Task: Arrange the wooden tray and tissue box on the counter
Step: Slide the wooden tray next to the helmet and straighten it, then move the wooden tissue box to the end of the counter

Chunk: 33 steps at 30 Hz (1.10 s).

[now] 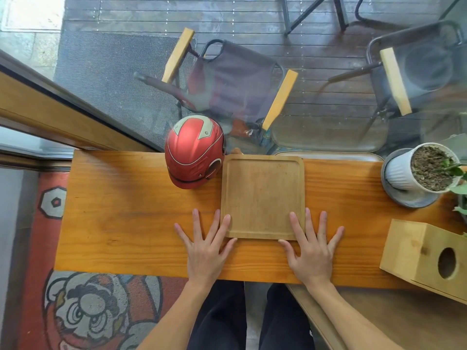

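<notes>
Head camera view, looking down: a person stands at a narrow wooden counter with both hands spread flat, fingers open and gripping nothing. The left hand lies at the near left corner of the wooden tray, its index finger resting on the rim; the right hand mirrors it at the near right corner, with one finger on the rim there. The tray sits flat in the middle of the counter, its far edge close to the glass. A red helmet stands just beside the tray's far left corner, seemingly touching it. The wooden tissue box sits well apart at the right end, near a white potted plant on its saucer.

The risks look modest but real. A push to the left would likely nudge the helmet, which is round and could roll off the counter's edge. The open palms hold nothing firmly, so the tray may skew rather than slide straight. The tissue box appears to overhang the near edge, and a careless reach could tip it.
</notes>
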{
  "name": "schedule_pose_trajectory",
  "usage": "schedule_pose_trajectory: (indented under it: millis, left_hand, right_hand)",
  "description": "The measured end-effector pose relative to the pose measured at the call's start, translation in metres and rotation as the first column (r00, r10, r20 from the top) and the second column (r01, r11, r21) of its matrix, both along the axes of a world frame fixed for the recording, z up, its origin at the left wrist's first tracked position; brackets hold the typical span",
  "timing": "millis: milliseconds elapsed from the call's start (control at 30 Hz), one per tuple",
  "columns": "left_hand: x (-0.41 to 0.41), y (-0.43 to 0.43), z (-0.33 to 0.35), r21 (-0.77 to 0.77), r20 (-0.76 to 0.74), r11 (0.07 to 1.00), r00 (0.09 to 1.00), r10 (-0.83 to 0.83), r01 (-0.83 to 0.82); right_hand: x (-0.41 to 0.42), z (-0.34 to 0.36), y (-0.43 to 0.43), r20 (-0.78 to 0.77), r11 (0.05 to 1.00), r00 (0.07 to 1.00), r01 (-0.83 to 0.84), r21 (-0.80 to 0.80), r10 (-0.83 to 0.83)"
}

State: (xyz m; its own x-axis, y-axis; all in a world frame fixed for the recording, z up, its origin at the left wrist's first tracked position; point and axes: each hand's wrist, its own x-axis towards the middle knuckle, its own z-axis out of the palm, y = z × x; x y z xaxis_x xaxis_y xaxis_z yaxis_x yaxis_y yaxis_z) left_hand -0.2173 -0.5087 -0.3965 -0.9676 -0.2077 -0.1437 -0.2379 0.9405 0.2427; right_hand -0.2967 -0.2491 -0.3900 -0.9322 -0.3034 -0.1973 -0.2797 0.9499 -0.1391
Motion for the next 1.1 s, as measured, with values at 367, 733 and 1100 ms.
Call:
schedule_pose_trajectory:
  millis: [367, 733, 1100]
  left_hand:
    - [0.002, 0.0, -0.005, 0.02, -0.079, 1.0, 0.997, -0.021, 0.022]
    - [0.003, 0.002, -0.01, -0.008, -0.083, 0.999, 0.996, -0.043, 0.042]
    - [-0.011, 0.004, 0.044, 0.046, 0.343, 0.999, 0.939, -0.016, 0.001]
  right_hand:
    - [0.003, -0.004, 0.002, -0.091, 0.999, 0.996, -0.014, -0.052, 0.009]
    - [0.005, -0.005, 0.001, -0.094, 0.999, 0.995, -0.023, -0.045, 0.019]
    - [-0.005, 0.043, -0.001, 0.264, 0.991, 0.964, 0.049, -0.126, -0.014]
